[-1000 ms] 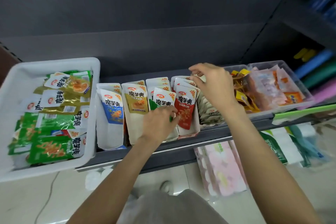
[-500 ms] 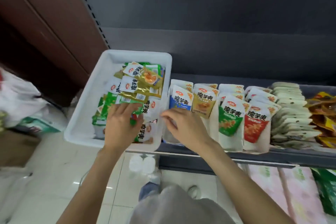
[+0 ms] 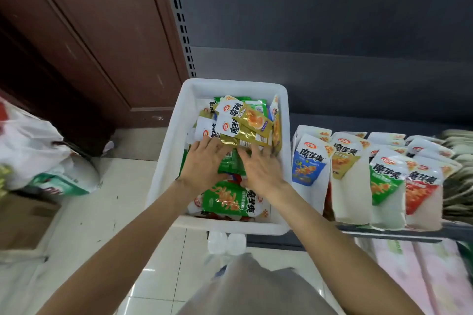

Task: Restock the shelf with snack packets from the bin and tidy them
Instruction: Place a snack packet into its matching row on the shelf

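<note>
Crowding bin point(image 3: 167, 161) walls: both hands point(image 3: 204, 161)

Dark grey back panel point(image 3: 332, 20) with a perforated upright point(image 3: 180, 20); brown wooden door point(image 3: 84, 33) at left; glossy pale floor tiles point(image 3: 107, 212) reflecting light.

A small shop: just right of the hands, a dark metal shelf point(image 3: 399, 234) carries upright rows of branded snack packets point(image 3: 309, 161), a slotted shelving upright point(image 3: 180, 20) rises beyond them, and packaged tissue packs point(image 3: 419, 276) sit below
</note>
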Available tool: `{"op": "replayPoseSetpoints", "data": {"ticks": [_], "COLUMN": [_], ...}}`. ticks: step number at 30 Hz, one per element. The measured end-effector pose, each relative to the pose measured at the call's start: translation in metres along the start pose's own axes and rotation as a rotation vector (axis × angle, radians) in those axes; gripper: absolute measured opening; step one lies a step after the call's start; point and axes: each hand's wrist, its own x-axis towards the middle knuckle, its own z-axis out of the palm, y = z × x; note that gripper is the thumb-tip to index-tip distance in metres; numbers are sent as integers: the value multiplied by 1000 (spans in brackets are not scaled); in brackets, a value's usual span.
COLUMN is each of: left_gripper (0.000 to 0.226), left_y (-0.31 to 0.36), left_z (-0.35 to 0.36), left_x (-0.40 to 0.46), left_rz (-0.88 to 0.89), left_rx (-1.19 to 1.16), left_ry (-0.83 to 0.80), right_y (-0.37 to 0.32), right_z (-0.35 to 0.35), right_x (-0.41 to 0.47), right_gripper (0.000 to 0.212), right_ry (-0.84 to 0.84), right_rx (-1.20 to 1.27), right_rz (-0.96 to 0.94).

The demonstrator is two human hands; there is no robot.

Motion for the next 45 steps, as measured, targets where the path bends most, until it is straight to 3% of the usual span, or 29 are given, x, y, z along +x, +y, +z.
{"op": "replayPoseSetpoints", "data": {"ticks": [3,6,7,9,12,13,15,20,24,26,28,30,32,35,38,41,45], "left_gripper": [60,24,25,36,15,11,11,19,18,12,7,14,17,25,33,30,23], "left_y": [-10,-25,-28,-33,-32,-30,-23,-9,20,48,81,115,150,201,235,252,256], "left_z": [2,-2,-8,-21,-38,-41,-46,-57,-76,-82,-80,-74,-65,-45,-20,-6,-4], "left_x": [8,10,9,7,1,-2,-7,-14,-14,-7,1,10,16,23,32,39,42], "left_rz": [108,248,230,70,-206,-257,-304,-326,-162,-67,-17,-7,72,295,401,403,420], "left_rx": [42,-146,-233,-471,-1042,-1188,-1326,-1449,-1496,-1441,-1318,-1234,-1127,-780,-496,-364,-362], "left_ry": [35,181,191,150,11,-28,-68,-99,-135,-121,8,158,216,185,161,130,118], "right_y": [0,4,8,16,23,23,23,29,50,69,93,120,148,179,194,206,224], "right_z": [-1,-5,-9,-23,-49,-53,-55,-51,-61,-68,-74,-76,-73,-59,-44,-26,-3], "right_x": [0,-6,-10,-22,-39,-43,-46,-58,-90,-118,-151,-186,-214,-230,-218,-195,-165], "right_gripper": [82,67,59,43,29,28,23,23,23,21,18,15,4,22,23,24,20], "right_ry": [-12,103,159,254,313,310,308,265,294,462,722,956,1071,995,852,675,504], "right_rx": [92,176,249,567,1372,1541,1652,1632,1645,1559,1463,1366,1151,729,280,284,339], "right_rz": [13,-8,3,106,272,287,306,349,233,235,307,409,524,629,600,485,322]}}
